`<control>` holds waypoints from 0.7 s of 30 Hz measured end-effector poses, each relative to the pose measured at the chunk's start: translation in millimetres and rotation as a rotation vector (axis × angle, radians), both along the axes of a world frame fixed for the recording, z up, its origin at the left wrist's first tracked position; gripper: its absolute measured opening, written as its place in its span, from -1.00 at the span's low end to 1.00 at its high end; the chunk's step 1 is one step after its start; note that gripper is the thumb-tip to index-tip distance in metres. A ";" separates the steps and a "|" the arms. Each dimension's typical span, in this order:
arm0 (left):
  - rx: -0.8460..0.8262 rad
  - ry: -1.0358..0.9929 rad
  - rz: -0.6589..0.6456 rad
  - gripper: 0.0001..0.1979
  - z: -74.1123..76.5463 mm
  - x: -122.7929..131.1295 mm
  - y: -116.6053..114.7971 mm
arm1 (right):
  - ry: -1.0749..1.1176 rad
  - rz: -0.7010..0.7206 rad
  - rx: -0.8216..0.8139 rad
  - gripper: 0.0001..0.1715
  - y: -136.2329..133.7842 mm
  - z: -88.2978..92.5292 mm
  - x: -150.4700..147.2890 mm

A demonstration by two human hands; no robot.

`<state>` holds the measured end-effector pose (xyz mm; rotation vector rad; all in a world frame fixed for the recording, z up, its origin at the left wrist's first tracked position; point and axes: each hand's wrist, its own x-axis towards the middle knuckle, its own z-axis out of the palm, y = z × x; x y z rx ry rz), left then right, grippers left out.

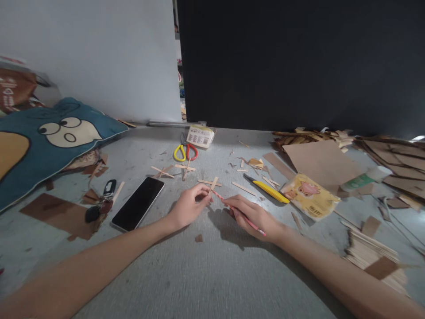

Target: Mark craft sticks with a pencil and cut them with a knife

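Observation:
My left hand (188,204) rests on the grey floor with its fingertips pinched on a small wooden stick (213,184). My right hand (254,216) grips a pink pencil (236,209) like a pen, and the tip points at the stick by my left fingers. Other wooden sticks (209,182) lie just beyond both hands, some crossed.
A black phone (138,203) and keys (99,204) lie left of my left hand. Scissors (185,151), a yellow utility knife (267,188), a printed packet (310,195), cardboard sheets (320,160) and a stack of cardboard (375,259) lie around. A blue cushion (40,141) sits far left.

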<state>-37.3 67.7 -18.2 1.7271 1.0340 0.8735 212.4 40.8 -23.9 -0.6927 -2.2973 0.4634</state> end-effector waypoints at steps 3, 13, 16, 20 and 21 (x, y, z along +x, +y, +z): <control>0.001 -0.005 -0.004 -0.81 -1.5 -0.2 0.1 | 0.011 -0.005 -0.010 -0.55 -0.2 -0.3 0.5; 0.026 0.038 0.001 -0.77 2.3 -1.0 -0.7 | 0.053 0.014 -0.005 -0.49 -1.2 0.7 2.6; 0.091 0.116 -0.003 -0.72 2.0 -2.0 -0.4 | 0.139 -0.014 0.016 -0.43 -1.0 -0.7 5.2; 0.230 0.301 -0.080 -0.73 1.6 -0.2 -2.2 | 0.218 -0.135 0.050 -0.55 3.0 -2.2 4.5; 0.256 0.348 -0.099 -0.75 1.9 0.5 -3.0 | 0.232 -0.155 0.036 -0.64 4.2 -2.7 3.8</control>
